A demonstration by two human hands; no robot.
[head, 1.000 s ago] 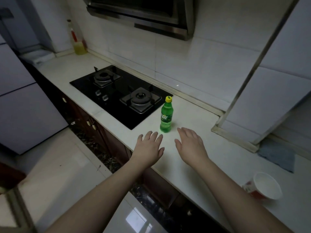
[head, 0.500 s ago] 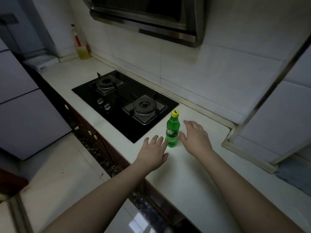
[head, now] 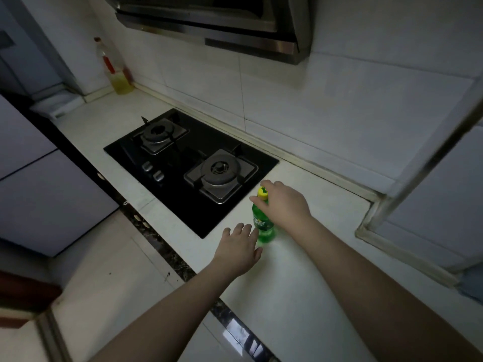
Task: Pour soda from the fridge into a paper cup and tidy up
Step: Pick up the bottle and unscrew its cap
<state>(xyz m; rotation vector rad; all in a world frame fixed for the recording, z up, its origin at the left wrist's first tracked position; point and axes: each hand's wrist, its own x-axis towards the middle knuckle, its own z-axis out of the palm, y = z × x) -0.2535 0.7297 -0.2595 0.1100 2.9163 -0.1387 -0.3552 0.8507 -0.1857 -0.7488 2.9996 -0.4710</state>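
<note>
The bottle (head: 262, 226) stood upright on the desk (head: 300, 283) just beside the hob (head: 183, 163). The right hand (head: 285, 205) curled round its neck below the cap; the left hand (head: 239, 248), fingers straight, touched its base.

Black two-burner hob (head: 183, 163) set in white counter (head: 300, 283), steel hood (head: 222, 24) above, seemingly an oil bottle (head: 115, 71) in the corner

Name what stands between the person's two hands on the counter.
The green soda bottle stands upright between them in the head view: left hand by its base, right hand at its neck, under the yellow cap.
</note>
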